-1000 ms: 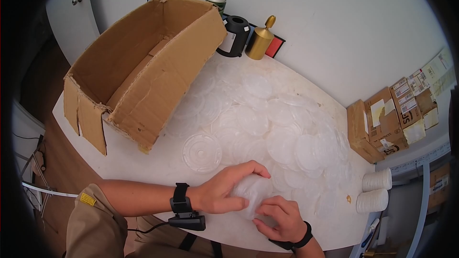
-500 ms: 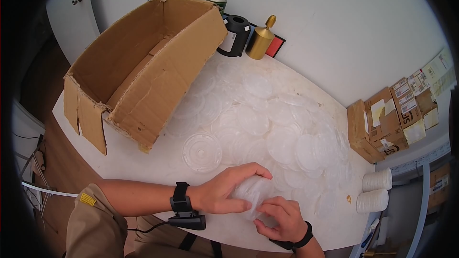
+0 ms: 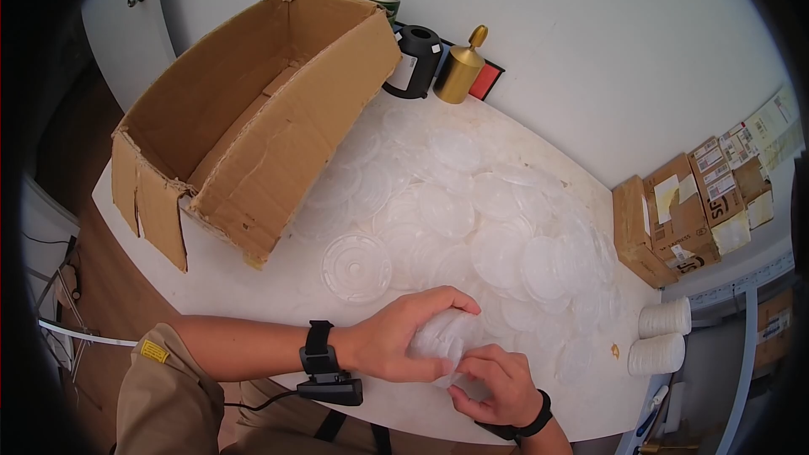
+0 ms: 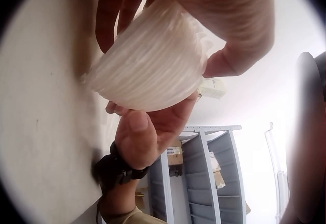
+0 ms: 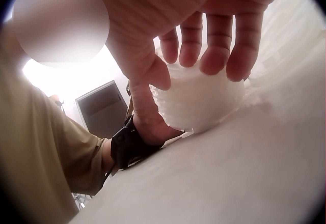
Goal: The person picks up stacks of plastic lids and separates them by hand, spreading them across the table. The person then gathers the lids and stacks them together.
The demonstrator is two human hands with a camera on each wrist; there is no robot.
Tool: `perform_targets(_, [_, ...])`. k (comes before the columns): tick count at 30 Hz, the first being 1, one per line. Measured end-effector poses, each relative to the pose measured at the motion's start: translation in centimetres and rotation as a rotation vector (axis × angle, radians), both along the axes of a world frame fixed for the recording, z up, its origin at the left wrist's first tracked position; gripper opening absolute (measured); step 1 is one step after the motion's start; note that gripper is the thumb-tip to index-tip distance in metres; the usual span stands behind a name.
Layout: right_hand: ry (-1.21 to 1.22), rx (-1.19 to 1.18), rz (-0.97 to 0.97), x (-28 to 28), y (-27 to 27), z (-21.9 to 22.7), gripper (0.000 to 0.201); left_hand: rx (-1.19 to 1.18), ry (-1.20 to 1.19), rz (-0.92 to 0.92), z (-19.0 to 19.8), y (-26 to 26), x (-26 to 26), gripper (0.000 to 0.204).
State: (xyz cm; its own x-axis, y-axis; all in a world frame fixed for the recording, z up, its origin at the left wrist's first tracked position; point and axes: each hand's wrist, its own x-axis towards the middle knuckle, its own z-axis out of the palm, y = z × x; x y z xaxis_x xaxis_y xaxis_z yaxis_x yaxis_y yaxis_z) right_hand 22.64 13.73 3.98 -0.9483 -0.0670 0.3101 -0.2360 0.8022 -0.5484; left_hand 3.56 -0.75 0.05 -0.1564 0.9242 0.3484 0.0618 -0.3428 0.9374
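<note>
Near the table's front edge, a stack of translucent plastic lids (image 3: 436, 339) lies on its side between the two hands. My left hand (image 3: 389, 339) grips it from the left, with the thumb on the near side and the fingers over the far side. At its right end, the curled fingers and thumb of my right hand (image 3: 503, 386) hold the stack. Many thin layered rims show along the stack (image 4: 153, 56) in the left wrist view. From the right wrist, the right fingertips (image 5: 216, 60) lie over its upper edge.
Loose translucent lids (image 3: 506, 253) spread over the white table (image 3: 227, 291). A cardboard box (image 3: 286, 147) stands at the left. Behind are a black canister (image 3: 415, 63), a gold container (image 3: 459, 74) and a spray can (image 3: 384, 0). Two lid stacks (image 3: 657, 354) lie at the right edge.
The left thumb has shifted slightly right along the stack, closer to the right fingers. The right hand stays almost in place, and the loose lids and box have not moved.
</note>
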Motion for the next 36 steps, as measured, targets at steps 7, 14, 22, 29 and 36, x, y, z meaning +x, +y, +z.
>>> perform_targets(7, [-0.054, -0.291, 0.027, -0.1, 0.4, 0.2, 0.038, -0.009, 0.092, 0.027, 0.1, -0.1, 0.9, 0.067])
perform_targets(14, [-0.109, -0.48, -0.049, 0.2, 0.1, -0.6, 0.026, 0.04, 0.141, 0.011, 0.2, -0.1, 0.9, 0.068])
perform_targets(22, [-0.129, -0.538, -0.055, 0.4, 0.2, -0.2, 0.018, 0.032, 0.153, 0.021, 0.0, 0.0, 1.0, 0.068])
perform_targets(29, [-0.121, -0.473, -0.088, 0.2, 0.2, -0.2, 0.026, 0.011, 0.162, 0.021, 0.1, 0.0, 1.0, 0.07])
perform_targets(36, [-0.108, -0.425, -0.088, 0.2, 0.0, 0.2, 0.026, -0.007, 0.165, 0.026, 0.1, -0.1, 1.0, 0.071])
